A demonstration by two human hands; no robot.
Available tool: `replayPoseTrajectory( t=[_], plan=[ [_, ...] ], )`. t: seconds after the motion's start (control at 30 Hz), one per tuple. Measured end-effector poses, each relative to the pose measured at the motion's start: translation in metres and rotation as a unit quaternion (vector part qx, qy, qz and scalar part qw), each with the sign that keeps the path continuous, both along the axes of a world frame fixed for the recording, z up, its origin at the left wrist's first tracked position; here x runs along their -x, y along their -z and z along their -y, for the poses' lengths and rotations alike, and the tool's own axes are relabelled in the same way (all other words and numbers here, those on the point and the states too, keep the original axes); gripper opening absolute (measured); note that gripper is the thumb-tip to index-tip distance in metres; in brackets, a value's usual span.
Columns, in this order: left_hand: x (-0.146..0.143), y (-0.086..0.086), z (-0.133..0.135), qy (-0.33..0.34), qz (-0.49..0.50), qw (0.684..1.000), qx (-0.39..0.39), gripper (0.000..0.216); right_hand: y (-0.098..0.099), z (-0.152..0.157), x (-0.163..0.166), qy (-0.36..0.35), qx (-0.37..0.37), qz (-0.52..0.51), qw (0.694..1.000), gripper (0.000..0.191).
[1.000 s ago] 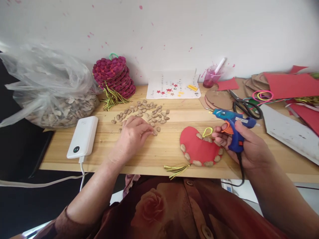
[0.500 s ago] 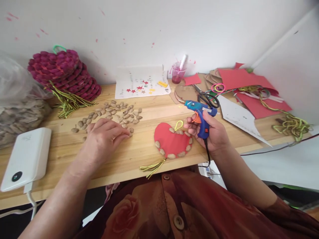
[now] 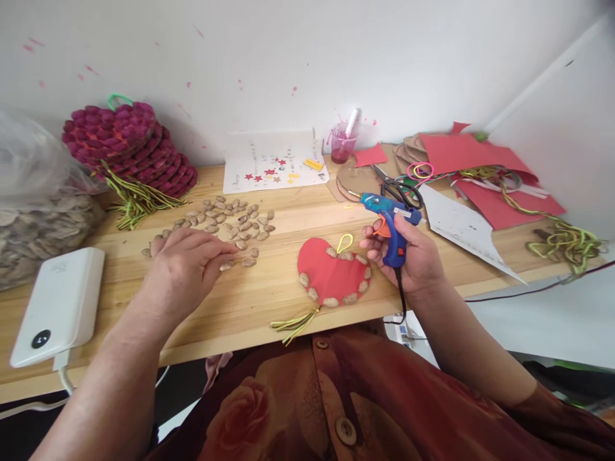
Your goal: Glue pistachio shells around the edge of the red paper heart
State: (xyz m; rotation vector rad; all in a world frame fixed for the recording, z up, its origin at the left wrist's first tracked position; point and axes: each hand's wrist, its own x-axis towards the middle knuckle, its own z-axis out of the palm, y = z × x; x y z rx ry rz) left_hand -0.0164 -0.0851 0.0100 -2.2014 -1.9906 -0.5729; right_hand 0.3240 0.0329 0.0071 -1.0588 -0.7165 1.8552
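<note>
My left hand (image 3: 185, 272) is over the near edge of a loose spread of peanut shells (image 3: 245, 225), its thumb and fingers pinched together. A single peanut shell (image 3: 225, 266) is at those fingertips, partly covered by them. In my right hand (image 3: 416, 259) is a blue hot glue gun (image 3: 384, 208), gripped by its handle, with fingers near the orange trigger and the nozzle pointing up and left. Between my hands a red heart-shaped card (image 3: 327, 272) lies flat, with shells along part of its rim, a yellow loop on top and a yellow-green tassel (image 3: 295, 323) below.
At the left are a white power bank (image 3: 60, 307), a clear bag of shells (image 3: 43, 218) and a stack of purple shell-covered hearts (image 3: 129, 144). Behind stand a sticker sheet (image 3: 273, 160) and a pink cup (image 3: 343, 144). Scissors (image 3: 401, 192) and red card (image 3: 475, 157) lie right.
My left hand has drawn back a little to the left; a shell it was touching now lies apart from its fingertips. The glue gun has shifted slightly right in my right hand.
</note>
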Motion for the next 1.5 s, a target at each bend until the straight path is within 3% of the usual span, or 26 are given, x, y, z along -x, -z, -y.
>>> replayPoseTrajectory(
  t=[0.4,0.67,1.03,1.5],
  plan=[
    [0.01,-0.002,0.006,-0.028,-0.001,1.0,-0.007,0.021,-0.002,0.0,0.006,0.001,0.008,0.016,1.0,0.034],
    [0.014,0.001,0.008,-0.021,-0.006,1.0,-0.017,0.022,0.002,-0.001,0.003,-0.012,0.011,-0.007,1.0,0.047],
    [0.014,0.004,0.006,0.004,-0.037,0.998,-0.051,0.033,0.01,-0.004,-0.002,-0.021,0.006,-0.036,0.999,0.037],
    [0.019,0.007,0.006,0.015,-0.019,0.998,-0.053,0.027,0.01,-0.003,-0.002,-0.031,-0.025,-0.045,0.998,0.033]
  ],
)
